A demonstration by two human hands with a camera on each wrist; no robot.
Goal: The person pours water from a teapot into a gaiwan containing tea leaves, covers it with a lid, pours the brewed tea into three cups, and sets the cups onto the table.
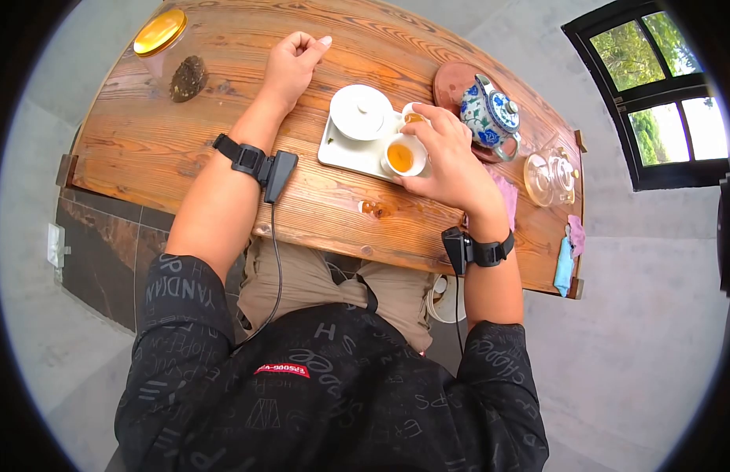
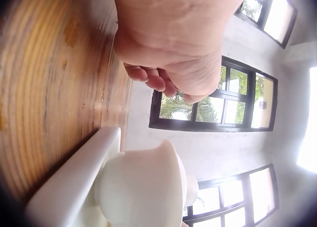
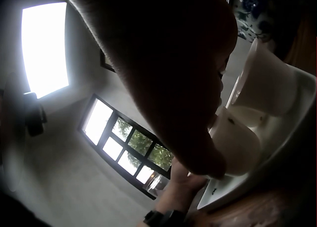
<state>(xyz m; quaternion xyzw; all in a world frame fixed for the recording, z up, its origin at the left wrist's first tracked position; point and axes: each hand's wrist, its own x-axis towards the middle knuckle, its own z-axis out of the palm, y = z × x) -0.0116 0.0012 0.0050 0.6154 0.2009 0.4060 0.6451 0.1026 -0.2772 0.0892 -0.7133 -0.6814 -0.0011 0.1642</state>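
My left hand (image 1: 294, 59) rests on the wooden table (image 1: 144, 141) beyond the tray, fingers curled under the palm and holding nothing; the left wrist view shows its curled fingers (image 2: 153, 78) above the wood. My right hand (image 1: 443, 157) hovers over the white tray (image 1: 333, 153) and pinches a small white teacup of amber tea (image 1: 401, 157), thumb on its rim. A second teacup (image 1: 414, 118) sits partly under my fingers. A white lidded bowl (image 1: 361, 112) stands at the tray's left. In the right wrist view the thumb (image 3: 198, 138) presses the cup (image 3: 240, 148).
A blue-and-white teapot (image 1: 491, 114) sits on a brown saucer (image 1: 451, 79) right of the tray, with a glass pitcher (image 1: 550, 177) and a pink cloth (image 1: 506, 197) nearby. A gold-lidded jar (image 1: 160, 31) and a dark tea cake (image 1: 188, 79) lie far left. A small spill (image 1: 373, 208) marks the near edge.
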